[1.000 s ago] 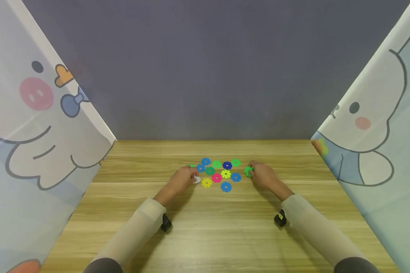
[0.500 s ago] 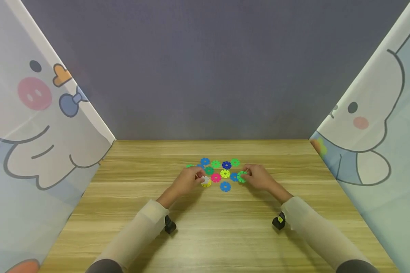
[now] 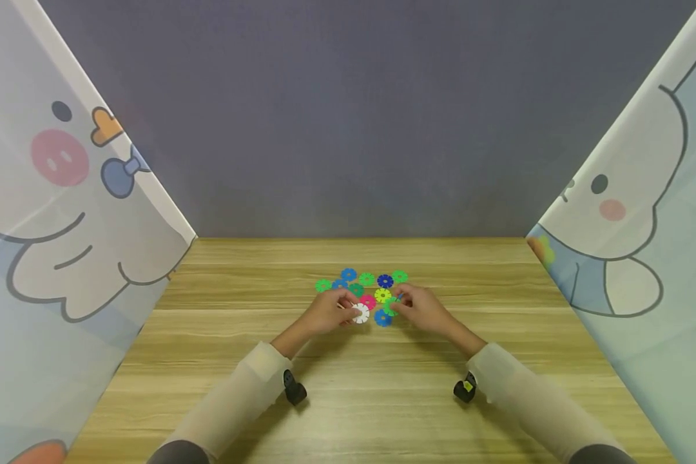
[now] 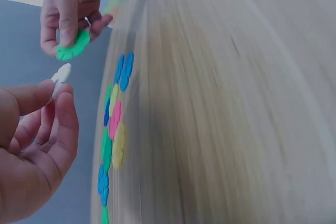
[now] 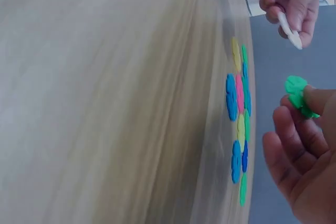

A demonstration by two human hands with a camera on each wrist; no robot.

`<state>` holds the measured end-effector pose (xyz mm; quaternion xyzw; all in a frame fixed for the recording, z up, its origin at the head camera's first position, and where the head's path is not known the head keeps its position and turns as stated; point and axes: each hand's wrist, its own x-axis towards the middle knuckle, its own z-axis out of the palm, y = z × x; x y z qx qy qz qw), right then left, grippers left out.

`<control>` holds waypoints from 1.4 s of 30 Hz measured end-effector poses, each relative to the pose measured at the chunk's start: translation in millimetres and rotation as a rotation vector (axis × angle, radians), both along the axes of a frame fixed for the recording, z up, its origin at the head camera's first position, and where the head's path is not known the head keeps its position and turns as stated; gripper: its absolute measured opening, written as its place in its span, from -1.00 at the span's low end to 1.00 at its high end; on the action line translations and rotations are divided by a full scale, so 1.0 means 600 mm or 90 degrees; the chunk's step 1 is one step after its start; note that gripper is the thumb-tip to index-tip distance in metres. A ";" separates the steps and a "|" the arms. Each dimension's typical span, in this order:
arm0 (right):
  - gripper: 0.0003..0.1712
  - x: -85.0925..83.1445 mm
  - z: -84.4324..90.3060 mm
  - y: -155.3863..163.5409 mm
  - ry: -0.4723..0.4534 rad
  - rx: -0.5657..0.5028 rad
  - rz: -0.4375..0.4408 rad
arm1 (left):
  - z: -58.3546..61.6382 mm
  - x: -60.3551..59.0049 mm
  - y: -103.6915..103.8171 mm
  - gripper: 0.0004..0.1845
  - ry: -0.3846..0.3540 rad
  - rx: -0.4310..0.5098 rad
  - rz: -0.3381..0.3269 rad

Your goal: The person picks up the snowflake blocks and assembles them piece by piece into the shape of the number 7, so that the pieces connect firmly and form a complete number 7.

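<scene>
Between thumb and fingers my left hand (image 3: 328,310) pinches a white notched disc (image 3: 361,314), held up off the table. Facing it, my right hand (image 3: 423,309) pinches a green notched disc (image 3: 390,307), also raised. A small gap separates the two discs in both wrist views; in the left wrist view the green disc (image 4: 73,45) is just beyond the white one (image 4: 63,73). Under the hands lie several flat notched discs, among them a pink disc (image 3: 368,301), a blue disc (image 3: 383,318) and a yellow-green disc (image 3: 383,295). The yellow disc (image 4: 119,146) is hidden behind my left hand in the head view.
The discs lie in a loose cluster on the wood-grain table (image 3: 377,393), towards its back. A grey wall (image 3: 359,129) rises behind the table. Cartoon-printed panels (image 3: 64,258) flank it on both sides. A small black camera sits on each wrist.
Both hands have lifted their discs and moved inward, towards each other. The white disc went right and the green one left, until they hang close together above the cluster.
</scene>
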<state>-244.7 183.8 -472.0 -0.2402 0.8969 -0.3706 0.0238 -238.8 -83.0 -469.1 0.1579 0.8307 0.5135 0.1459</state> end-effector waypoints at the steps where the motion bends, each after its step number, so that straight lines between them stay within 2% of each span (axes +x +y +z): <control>1: -0.87 0.002 0.000 -0.004 0.002 -0.004 0.002 | 0.001 0.001 0.002 -0.79 -0.020 0.011 0.007; 6: -0.91 0.008 -0.003 -0.019 0.023 -0.027 0.024 | 0.003 0.002 0.010 -0.77 -0.102 0.066 0.031; 12: -0.92 0.012 -0.011 -0.028 0.064 -0.036 0.031 | 0.001 0.001 0.014 -0.79 -0.150 0.097 0.040; 18: -0.92 0.019 -0.012 -0.031 0.055 -0.076 0.035 | -0.004 0.002 0.017 -0.74 -0.200 0.136 0.046; 23: -0.93 0.022 -0.014 -0.031 0.056 -0.087 0.032 | -0.004 0.003 0.017 -0.71 -0.208 0.144 0.042; 28: -0.93 0.026 -0.014 -0.036 0.081 -0.084 0.025 | -0.004 0.003 0.017 -0.70 -0.209 0.148 0.030; 33: -0.94 0.030 -0.016 -0.042 0.126 -0.087 0.020 | -0.002 0.004 0.017 -0.70 -0.222 0.152 0.040; 42: -0.91 0.038 -0.024 -0.047 0.231 -0.112 0.002 | 0.010 0.000 0.021 -0.69 -0.285 0.173 0.071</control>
